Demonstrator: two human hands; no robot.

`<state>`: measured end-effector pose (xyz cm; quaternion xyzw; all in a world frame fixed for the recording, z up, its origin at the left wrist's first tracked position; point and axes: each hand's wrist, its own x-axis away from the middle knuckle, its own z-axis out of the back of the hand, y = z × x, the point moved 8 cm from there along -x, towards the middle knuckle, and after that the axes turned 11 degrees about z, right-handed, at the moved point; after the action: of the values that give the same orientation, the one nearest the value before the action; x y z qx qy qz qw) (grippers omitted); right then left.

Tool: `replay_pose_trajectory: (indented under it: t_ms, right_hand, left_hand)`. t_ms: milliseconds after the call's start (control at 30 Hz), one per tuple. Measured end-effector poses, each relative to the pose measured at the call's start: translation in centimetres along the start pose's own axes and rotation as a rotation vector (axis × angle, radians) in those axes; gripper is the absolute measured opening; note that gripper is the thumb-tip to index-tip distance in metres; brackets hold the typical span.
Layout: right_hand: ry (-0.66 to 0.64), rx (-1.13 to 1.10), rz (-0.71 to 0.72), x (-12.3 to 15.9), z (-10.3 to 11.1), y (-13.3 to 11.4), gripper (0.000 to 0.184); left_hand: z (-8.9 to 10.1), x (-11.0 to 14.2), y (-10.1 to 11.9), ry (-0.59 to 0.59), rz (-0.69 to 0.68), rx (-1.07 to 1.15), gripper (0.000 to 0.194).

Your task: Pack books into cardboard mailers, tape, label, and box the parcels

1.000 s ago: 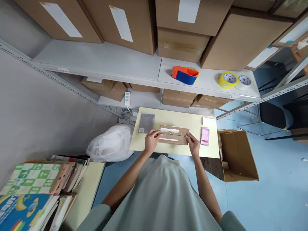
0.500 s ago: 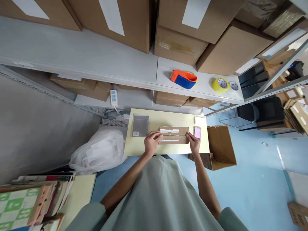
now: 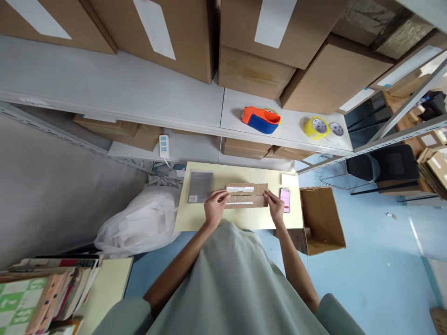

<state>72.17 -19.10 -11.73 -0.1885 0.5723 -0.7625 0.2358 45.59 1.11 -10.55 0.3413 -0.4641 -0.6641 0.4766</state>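
Note:
A flat brown cardboard piece (image 3: 246, 195) with white tape strips lies on the small pale-yellow table (image 3: 209, 221). My left hand (image 3: 214, 209) pinches its left end and my right hand (image 3: 275, 208) grips its right end; both hands are closed on it. A grey book in clear wrap (image 3: 199, 186) lies just left of the cardboard. At the cardboard's right, near my right hand, lies a pink phone (image 3: 285, 199), with a white slip (image 3: 289, 179) behind it.
A grey shelf (image 3: 139, 100) behind the table carries big cartons, an orange-blue tape dispenser (image 3: 260, 120) and yellow tape rolls (image 3: 316, 127). An open carton (image 3: 319, 218) stands on the blue floor at right, a white bag (image 3: 139, 223) at left, stacked books (image 3: 45, 288) at lower left.
Both hands stay on the ends of the cardboard. The view has swung up and to the right, so the table and shelf sit slightly lower-left in the picture.

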Motion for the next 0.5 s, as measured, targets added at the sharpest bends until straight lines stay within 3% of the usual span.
replay_pose_trajectory:
  t_ms: [267,500]
  right_hand:
    - [-0.131,0.012,-0.012,-1.0,0.0,1.8,0.050]
    - [-0.119,0.029,0.149,-1.5,-0.5,1.5,0.043]
  left_hand:
    - [-0.8,0.6,-0.9,0.097,0.107,-0.060,0.024]
    - [-0.7,0.7,-0.5,0.127,0.024,-0.135,0.028]
